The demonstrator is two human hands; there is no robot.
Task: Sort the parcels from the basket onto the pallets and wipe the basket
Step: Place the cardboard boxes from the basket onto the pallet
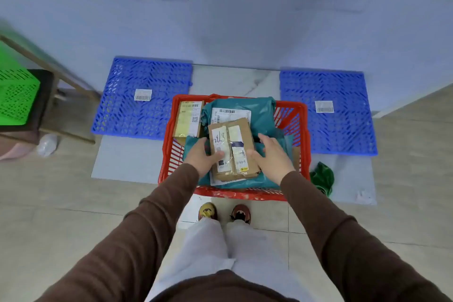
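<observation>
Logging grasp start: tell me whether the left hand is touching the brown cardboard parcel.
Touching. The head view shows the left hand with its thumb lying on the brown cardboard parcel.

both arms reach forward and down in brown sleeves, converging toward the middle. the left hand (pixel 204 155) is palm-in, its thumb laid across the top of what it touches. the right hand (pixel 272 155) is spread, fingers apart, thumb angled inward.
</observation>
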